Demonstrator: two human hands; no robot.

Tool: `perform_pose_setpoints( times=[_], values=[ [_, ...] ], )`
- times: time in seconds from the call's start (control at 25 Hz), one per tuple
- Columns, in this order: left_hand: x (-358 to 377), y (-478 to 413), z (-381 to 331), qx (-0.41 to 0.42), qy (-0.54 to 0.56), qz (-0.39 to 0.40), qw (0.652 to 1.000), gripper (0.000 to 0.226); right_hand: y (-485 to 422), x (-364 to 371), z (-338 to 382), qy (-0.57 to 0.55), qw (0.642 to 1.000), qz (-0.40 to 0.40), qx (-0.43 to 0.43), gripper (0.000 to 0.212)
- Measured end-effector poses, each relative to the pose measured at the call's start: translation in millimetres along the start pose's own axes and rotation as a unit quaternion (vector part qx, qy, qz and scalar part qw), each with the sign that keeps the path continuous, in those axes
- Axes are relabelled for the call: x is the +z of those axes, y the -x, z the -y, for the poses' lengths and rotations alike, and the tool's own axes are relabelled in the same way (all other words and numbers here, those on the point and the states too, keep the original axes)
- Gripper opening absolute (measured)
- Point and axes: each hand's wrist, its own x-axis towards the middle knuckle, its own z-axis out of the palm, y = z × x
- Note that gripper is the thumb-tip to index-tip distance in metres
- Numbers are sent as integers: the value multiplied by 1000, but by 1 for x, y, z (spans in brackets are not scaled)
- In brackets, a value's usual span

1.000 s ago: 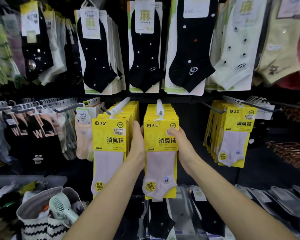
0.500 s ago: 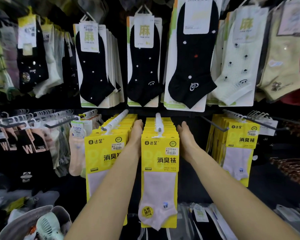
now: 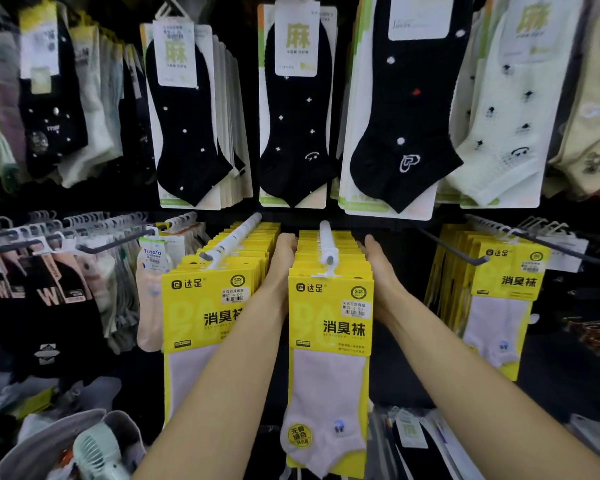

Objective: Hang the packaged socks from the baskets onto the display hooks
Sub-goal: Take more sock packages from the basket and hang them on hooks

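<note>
Left hand [image 3: 280, 268] and right hand [image 3: 378, 271] laid flat against the middle stack [image 3: 329, 317]

Two hands are counted, fingers straight and nothing gripped, pressed to either side of that stack of packaged socks, which is hung on a white hook [image 3: 326, 242]. Three yellow stacks are seen in the lower row, with a left stack [image 3: 205, 306] and a right stack [image 3: 503, 289]. Each pack is fronted by a yellow card with black print and one pale pink ankle sock.
</note>
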Motion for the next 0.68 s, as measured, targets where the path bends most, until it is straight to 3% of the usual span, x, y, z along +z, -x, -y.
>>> perform_pose_setpoints(
  times=[0.16, 0.36, 0.48, 0.68],
  values=[
    [-19, 35, 27, -37, 55, 50, 997, 38, 23, -15, -13, 4, 1000, 26, -1, 50],
    [-33, 73, 55, 7, 40, 79, 996, 51, 64, -25, -52, 47, 998, 30, -16, 46],
    [-26, 83, 54, 12, 20, 44, 999, 50, 79, -17, -53, 81, 997, 5, -17, 41],
    [-30, 101, 59, 28, 13, 38, 999, 54, 97, -15, -60, 78, 997, 17, -24, 52]
  ],
)
